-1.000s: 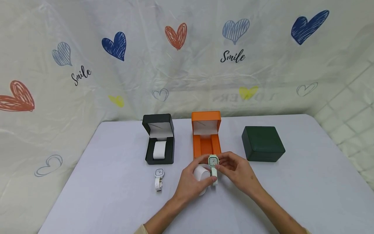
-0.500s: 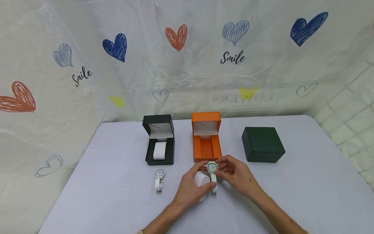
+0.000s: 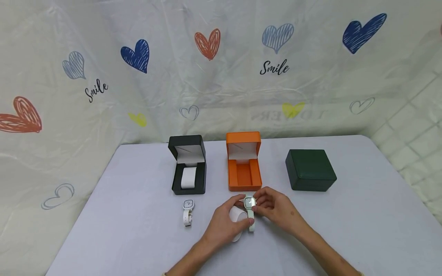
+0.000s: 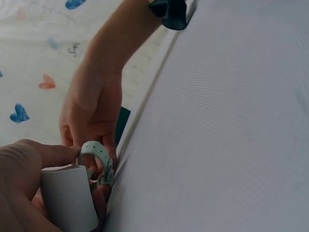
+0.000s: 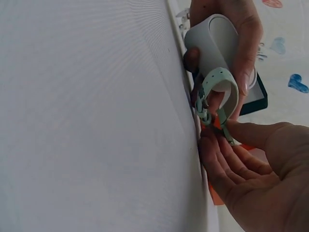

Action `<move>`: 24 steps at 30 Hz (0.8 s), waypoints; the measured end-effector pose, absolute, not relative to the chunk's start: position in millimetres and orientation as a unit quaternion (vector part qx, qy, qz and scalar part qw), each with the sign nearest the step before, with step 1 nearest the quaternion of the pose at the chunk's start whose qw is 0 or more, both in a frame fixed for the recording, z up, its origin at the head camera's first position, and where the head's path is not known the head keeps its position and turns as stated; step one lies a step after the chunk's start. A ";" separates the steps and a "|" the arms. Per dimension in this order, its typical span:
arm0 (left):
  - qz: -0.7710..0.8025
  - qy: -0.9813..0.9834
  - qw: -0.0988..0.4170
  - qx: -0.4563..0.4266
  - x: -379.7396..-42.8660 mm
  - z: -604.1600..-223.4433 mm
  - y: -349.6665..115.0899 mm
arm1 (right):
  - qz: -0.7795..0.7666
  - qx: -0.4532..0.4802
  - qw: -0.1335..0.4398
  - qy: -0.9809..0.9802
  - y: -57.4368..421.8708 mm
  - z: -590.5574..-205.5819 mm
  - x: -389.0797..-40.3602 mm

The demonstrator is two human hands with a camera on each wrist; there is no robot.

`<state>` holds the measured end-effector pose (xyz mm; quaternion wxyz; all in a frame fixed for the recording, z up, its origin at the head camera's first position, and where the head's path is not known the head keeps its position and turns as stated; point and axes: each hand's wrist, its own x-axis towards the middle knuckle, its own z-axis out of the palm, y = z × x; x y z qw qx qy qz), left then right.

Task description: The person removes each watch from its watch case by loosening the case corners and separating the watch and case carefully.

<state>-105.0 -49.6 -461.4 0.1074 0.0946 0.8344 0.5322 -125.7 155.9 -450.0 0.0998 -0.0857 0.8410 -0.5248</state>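
Observation:
In front of the boxes, my left hand (image 3: 221, 222) grips a white watch pillow (image 3: 237, 214), its thumb and forefinger reaching to the watch beside it. That pale green wristwatch (image 3: 248, 203) has a square face turned up and is pinched at its right side by my right hand (image 3: 277, 209). From the right wrist view, the watch strap (image 5: 222, 76) shows as a buckled loop just off the end of the pillow (image 5: 205, 48). The left wrist view has the strap (image 4: 96, 149) right next to the pillow (image 4: 70, 198), outside it.
Behind the hands stands an orange watch box (image 3: 244, 182), lid up, its compartment bare. To its left, an open black box (image 3: 177, 180) holds a white pillow (image 3: 188, 177). A closed green box (image 3: 312, 168) stands right. A white wristwatch (image 3: 188, 211) lies at left.
Both hands have moved slightly toward the near side of the table with the pillow and the watch, uncovering the orange box's front edge. Their grips look unchanged.

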 end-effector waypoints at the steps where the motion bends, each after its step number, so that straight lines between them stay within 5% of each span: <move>1: 0.531 0.835 0.109 0.096 -105.3 -460.9 -50.1 | -0.521 -0.088 0.100 0.843 155.6 -450.2 -125.6; 24: 0.482 0.863 0.113 0.098 -106.8 -455.1 -50.4 | -0.449 -0.116 0.085 0.882 151.5 -454.0 -127.0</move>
